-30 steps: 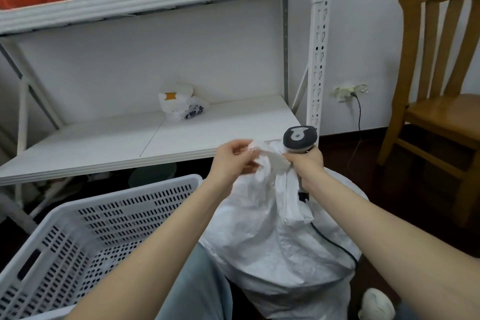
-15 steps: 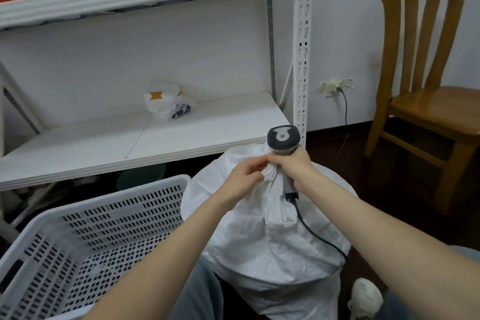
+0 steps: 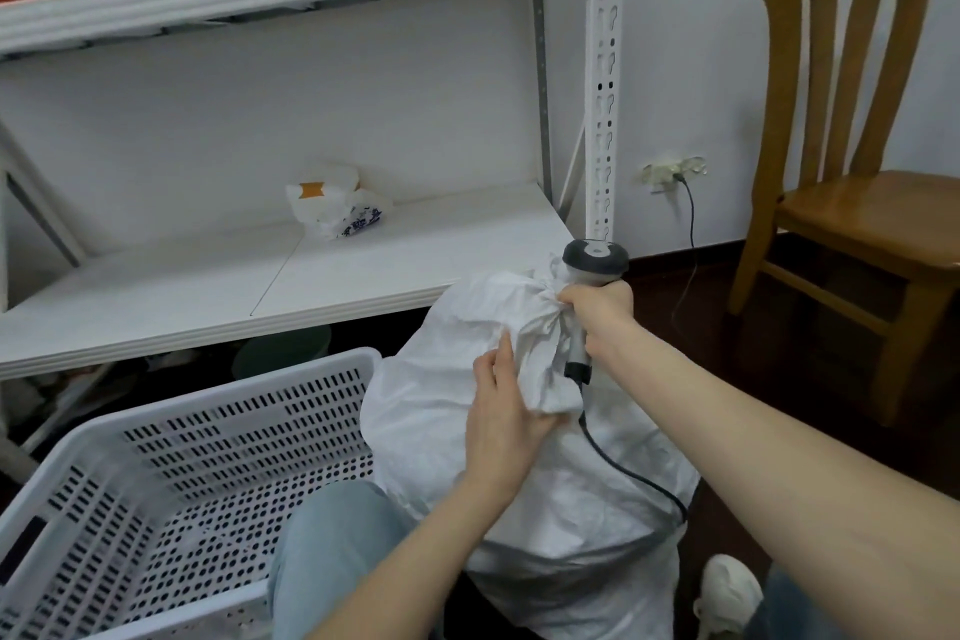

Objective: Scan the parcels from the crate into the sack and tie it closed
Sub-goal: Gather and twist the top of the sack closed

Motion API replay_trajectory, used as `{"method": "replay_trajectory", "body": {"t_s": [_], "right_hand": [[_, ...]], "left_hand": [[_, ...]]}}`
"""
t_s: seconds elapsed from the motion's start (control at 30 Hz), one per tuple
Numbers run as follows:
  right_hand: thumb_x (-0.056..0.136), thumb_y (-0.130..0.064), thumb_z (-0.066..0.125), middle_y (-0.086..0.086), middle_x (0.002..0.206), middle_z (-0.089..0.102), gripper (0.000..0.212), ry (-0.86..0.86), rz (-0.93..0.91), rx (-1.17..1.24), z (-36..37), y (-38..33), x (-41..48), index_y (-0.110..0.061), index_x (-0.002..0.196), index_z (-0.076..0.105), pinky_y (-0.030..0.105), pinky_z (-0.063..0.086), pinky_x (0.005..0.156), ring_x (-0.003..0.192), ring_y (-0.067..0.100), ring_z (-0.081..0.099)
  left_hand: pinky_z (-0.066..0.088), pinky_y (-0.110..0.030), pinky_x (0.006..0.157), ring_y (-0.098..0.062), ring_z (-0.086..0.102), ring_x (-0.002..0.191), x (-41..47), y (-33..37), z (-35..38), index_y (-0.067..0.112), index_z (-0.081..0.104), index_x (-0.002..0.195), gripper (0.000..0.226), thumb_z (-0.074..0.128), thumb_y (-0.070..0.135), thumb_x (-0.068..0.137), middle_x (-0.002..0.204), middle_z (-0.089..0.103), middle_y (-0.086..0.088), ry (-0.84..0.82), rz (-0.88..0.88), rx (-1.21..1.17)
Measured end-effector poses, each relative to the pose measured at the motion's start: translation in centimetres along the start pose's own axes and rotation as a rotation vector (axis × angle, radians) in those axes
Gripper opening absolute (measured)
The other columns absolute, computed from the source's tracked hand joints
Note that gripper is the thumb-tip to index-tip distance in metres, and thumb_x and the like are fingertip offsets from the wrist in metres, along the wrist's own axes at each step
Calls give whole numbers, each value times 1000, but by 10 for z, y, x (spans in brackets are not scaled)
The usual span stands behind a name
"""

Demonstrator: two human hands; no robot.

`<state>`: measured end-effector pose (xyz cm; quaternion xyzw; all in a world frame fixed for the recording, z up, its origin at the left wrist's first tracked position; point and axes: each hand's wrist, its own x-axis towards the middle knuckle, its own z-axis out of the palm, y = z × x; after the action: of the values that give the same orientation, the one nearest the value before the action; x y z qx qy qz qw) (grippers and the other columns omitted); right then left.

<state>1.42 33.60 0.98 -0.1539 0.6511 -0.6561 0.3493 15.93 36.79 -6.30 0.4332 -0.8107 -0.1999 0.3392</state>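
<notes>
A full white woven sack (image 3: 524,494) stands on the floor between my knees, its mouth gathered into a twisted neck. My right hand (image 3: 602,322) grips that neck together with the handle of a grey barcode scanner (image 3: 592,270), whose black cable runs down over the sack. My left hand (image 3: 506,411) holds the loose flap of sack cloth hanging below the neck. A white perforated crate (image 3: 171,478) sits at the lower left; no parcel shows in the part I can see.
A white metal shelf unit (image 3: 291,276) stands behind, with a crumpled plastic bag (image 3: 337,208) on its lower board. A wooden chair (image 3: 857,172) is at the right by a wall socket (image 3: 670,172). A white shoe (image 3: 727,592) is at the bottom right.
My left hand has dropped from the sack's neck to the hanging flap below it. My right hand keeps its grip on the neck and the scanner. The sack's top now looks more tightly bunched.
</notes>
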Motion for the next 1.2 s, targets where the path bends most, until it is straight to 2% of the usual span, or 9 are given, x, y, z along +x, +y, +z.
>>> {"method": "replay_trajectory", "body": {"t_s": [0.2,0.33,0.5,0.57,0.67,0.8,0.9,1.1,1.2], "right_hand": [[77,1,65,6,96,61,38,-5,-147,-72,0,-14,2,-14,110,53,38,54,85,91,26,61],[76,3,63,6,88,60,29,-44,-147,-130,11,-4,-4,-14,99,53,35,52,78,86,24,58],[74,4,65,8,88,65,29,-56,-102,-39,5,-4,4,-10,98,59,36,54,79,91,27,62],[76,1,67,13,97,67,26,-100,-68,-5,0,-3,7,-8,100,61,44,54,89,97,30,64],[80,2,65,14,88,66,14,-141,-36,59,-10,-4,12,-7,90,62,44,54,85,90,30,64],[80,2,66,13,80,62,12,-161,7,63,-32,-8,21,-6,87,62,32,50,65,69,23,59],[81,1,65,10,77,59,13,-136,-7,27,-48,-14,29,-4,93,63,29,45,61,68,19,55],[82,-3,65,9,80,59,17,-187,40,-35,-57,-15,41,-6,98,60,32,50,59,71,19,57],[80,-2,67,12,79,63,24,-329,130,-99,-41,1,38,-4,103,62,31,50,55,67,24,60]], "left_hand": [[49,-28,89,-17,63,100,74,14,-74,19,68,111,35,75,13,77,103,68,4,246,-107,-400],[52,-28,93,-12,60,105,73,17,-81,18,52,134,66,81,15,75,121,59,-1,116,-164,-565],[35,-38,105,-23,40,129,75,-3,-65,11,20,152,121,80,59,58,146,40,-4,-26,228,307],[33,-40,103,-28,38,129,90,3,-59,14,28,149,113,66,71,60,147,37,-6,70,245,471],[30,-45,110,-29,29,138,125,9,-42,18,37,143,92,72,56,67,148,32,-11,-58,111,280],[39,-30,76,-27,59,108,149,5,-15,19,59,114,47,56,44,74,116,64,-2,-332,-72,162],[43,-27,70,-21,64,95,149,-8,5,14,68,97,28,60,34,80,98,71,-2,-416,-177,106],[46,-9,50,-7,60,69,146,-22,10,15,66,90,24,66,39,87,85,66,0,-441,-414,-214],[58,-24,67,-13,65,78,145,-23,6,10,65,104,37,71,32,74,97,69,-7,-479,-421,-291]]}}
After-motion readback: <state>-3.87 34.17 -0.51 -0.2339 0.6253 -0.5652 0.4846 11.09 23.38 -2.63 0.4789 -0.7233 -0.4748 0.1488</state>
